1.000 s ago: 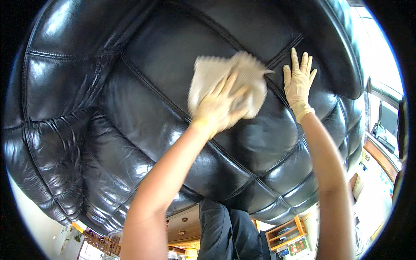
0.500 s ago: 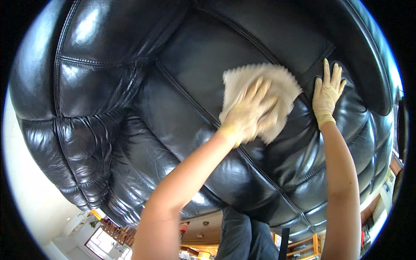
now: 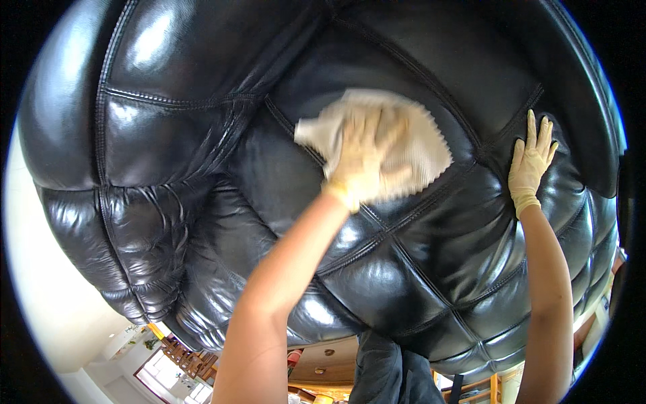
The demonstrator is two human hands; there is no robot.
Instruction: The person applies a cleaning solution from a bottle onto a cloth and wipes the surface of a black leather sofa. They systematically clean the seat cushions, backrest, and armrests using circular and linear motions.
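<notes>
Black padded leather with stitched seams, seemingly a sofa (image 3: 350,269), fills most of the head view. A beige cloth (image 3: 427,148) with zigzag edges lies spread over its seat, slightly blurred by motion. My left hand (image 3: 356,158), in a pale yellow glove, presses flat on top of the cloth with its fingers spread. Further right my right hand (image 3: 530,168), gloved likewise, rests open on the bare leather beside the raised armrest-like side (image 3: 595,121). Nothing is in its fingers. The leather creases below that hand.
Another padded section (image 3: 168,60) rises at the left, with a wrinkled fold where it meets the seat. My dark trousers (image 3: 387,370) show at the lower edge. Behind them are a wooden cabinet-like piece (image 3: 330,363) and, lower left, wooden chairs (image 3: 188,360).
My left hand has moved the cloth leftward over the leather, and the cloth's left corner now sticks out. The right hand stays planted on the leather; the whole view has shifted slightly.
</notes>
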